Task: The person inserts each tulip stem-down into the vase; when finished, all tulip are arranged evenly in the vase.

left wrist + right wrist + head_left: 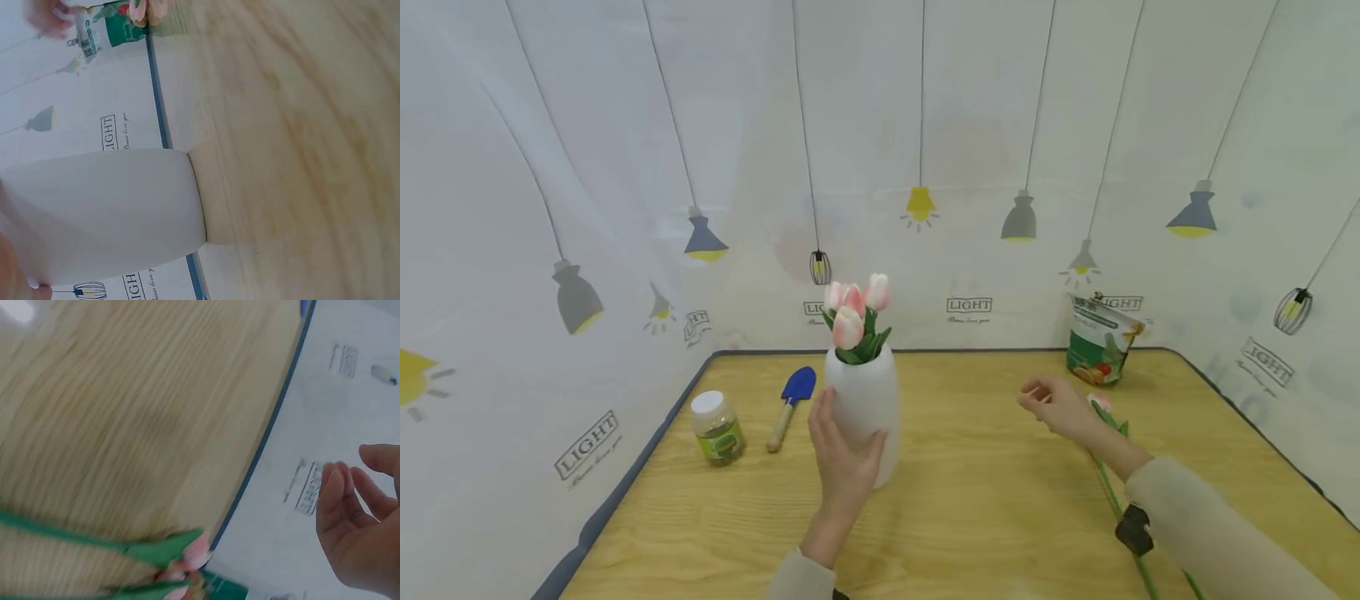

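Observation:
My left hand grips the white vase around its lower middle, thumb on the near right side. The left wrist view shows the vase base standing on the wooden table. Several pink-and-white tulips with green leaves rise from its mouth. Off to the right, my right hand hovers above the table, fingers loosely curled with nothing between them. Under that arm lie loose tulips, their stems running toward the near edge. Two blooms, one with a green leaf, show in the right wrist view.
A clear jar with a white lid stands at the left. Between it and the vase lies a blue trowel with a wooden handle. A green-and-white pouch stands at the back right. Printed fabric walls surround the table.

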Demonstrator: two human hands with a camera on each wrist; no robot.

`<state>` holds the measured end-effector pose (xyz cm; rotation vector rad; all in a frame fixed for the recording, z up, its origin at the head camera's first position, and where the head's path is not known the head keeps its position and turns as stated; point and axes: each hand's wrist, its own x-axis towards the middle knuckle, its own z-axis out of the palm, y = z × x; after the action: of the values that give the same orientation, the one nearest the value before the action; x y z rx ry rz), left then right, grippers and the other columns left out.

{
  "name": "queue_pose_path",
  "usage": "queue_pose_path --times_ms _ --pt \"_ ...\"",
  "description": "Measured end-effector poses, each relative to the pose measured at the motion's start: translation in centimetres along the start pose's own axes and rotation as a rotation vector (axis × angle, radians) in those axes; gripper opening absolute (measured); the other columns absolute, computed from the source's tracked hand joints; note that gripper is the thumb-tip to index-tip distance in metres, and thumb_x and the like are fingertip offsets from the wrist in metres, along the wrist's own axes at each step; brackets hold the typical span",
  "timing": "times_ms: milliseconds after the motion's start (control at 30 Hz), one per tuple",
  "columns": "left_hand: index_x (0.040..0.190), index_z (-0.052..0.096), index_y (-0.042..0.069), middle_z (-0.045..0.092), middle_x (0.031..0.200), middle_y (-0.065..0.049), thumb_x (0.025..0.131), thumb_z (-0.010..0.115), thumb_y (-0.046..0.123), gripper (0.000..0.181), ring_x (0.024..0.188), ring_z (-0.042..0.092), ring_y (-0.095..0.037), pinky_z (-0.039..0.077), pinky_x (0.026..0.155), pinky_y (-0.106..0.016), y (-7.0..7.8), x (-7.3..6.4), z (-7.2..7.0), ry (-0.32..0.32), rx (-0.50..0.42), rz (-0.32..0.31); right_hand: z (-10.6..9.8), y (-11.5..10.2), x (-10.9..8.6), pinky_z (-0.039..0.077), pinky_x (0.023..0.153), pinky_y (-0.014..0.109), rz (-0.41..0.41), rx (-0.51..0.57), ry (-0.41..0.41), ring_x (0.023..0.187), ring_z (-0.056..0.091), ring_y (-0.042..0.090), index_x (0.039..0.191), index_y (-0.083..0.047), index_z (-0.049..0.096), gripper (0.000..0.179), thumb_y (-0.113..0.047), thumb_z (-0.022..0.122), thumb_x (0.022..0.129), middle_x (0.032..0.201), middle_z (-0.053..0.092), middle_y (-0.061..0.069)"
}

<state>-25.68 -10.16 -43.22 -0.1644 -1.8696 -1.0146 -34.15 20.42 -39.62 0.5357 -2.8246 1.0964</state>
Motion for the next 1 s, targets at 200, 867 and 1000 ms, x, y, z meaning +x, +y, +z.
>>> queue_pose_path --times_ms 200,867,1000 --pt "0.135 0.026 0.006 0.032 0.13 -0.02 0.063 0.078 0.012 0.089 0.12 0.036 -0.038 0.04 0.089 -0.059 -0.1 0.2 -0.1 -0.014 -0.018 -0.022 -1.8 7.2 -1.3 0.043 0.051 0.031 0.105 -0.267 0.042 0.062 0.054 0.02 0.081 0.0 0.062 0.024 -0.023 0.056 0.083 0.075 0.062 0.012" --pt "0.134 0.027 0.004 0.033 0.129 -0.021 0.061 0.079 0.011 0.089 0.119 0.037 -0.037 0.041 0.089 -0.059 -0.2 0.2 0.1 -0.001 -0.029 -0.013 -0.1 10.5 -2.4 0.036 0.038 0.016 0.389 -0.028 -0.095 0.038 0.042 0.005 0.049 -0.016 0.042 0.032 -0.016 0.061 0.075 0.041 0.036 -0.009" --pt "0.134 0.027 0.005 0.033 0.129 -0.021 0.062 0.079 0.011 0.089 0.119 0.037 -0.038 0.041 0.088 -0.059 -0.2 0.1 0.1 -0.006 -0.025 -0.018 0.1 10.2 -2.8 0.04 0.04 0.019 0.442 0.06 -0.105 0.042 0.048 0.007 0.058 -0.01 0.049 0.022 -0.015 0.061 0.076 0.047 0.045 -0.004"
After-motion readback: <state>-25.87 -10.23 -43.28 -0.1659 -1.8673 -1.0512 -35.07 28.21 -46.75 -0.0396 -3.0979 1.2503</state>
